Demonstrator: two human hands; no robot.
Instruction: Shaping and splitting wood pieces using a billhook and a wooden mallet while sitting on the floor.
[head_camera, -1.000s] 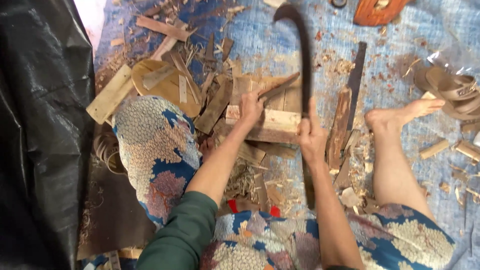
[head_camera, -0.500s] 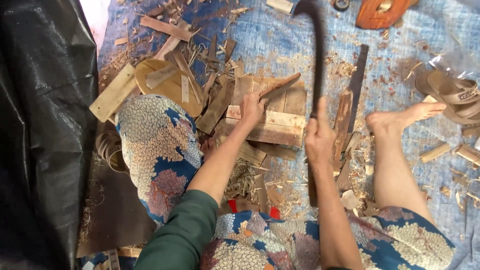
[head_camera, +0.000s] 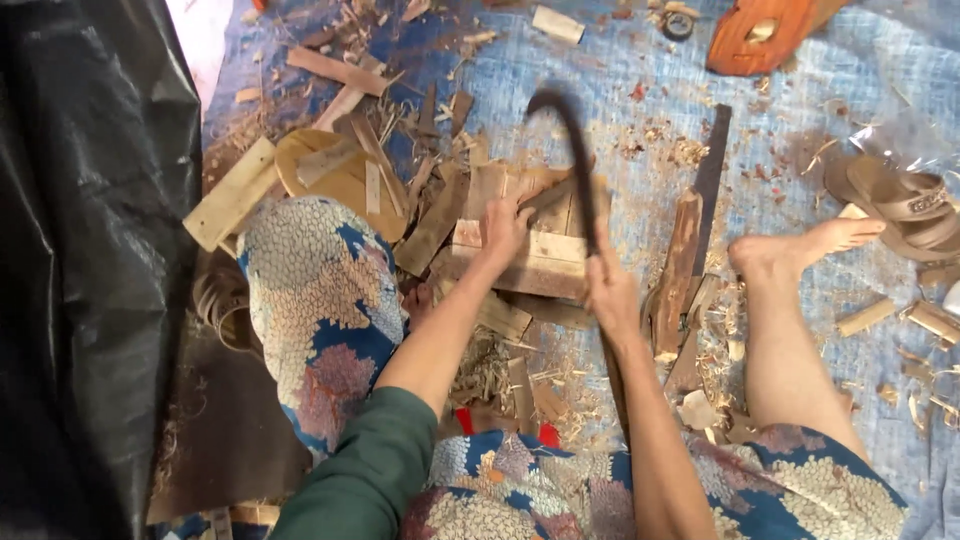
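My left hand (head_camera: 503, 226) presses down on a pale wooden block (head_camera: 545, 262) that lies on the blue mat between my legs. My right hand (head_camera: 612, 290) grips the handle of a dark curved chopping knife (head_camera: 572, 150). Its hooked blade is blurred and angled over the block, with the tip pointing up and to the left. A thin reddish piece of wood (head_camera: 548, 190) sticks out from under my left fingers. My bare right foot (head_camera: 790, 250) rests just right of the block.
Wood chips and offcuts litter the blue woven mat (head_camera: 640, 70). A round wooden disc (head_camera: 335, 180) and a pale plank (head_camera: 228, 195) lie at the left. Black plastic sheeting (head_camera: 90, 250) fills the left side. Sandals (head_camera: 905, 205) and an orange wooden piece (head_camera: 760, 30) lie at the right.
The curved knife was raised high and has swung down towards the block. My right hand has dropped with it. My left hand has stayed on the block.
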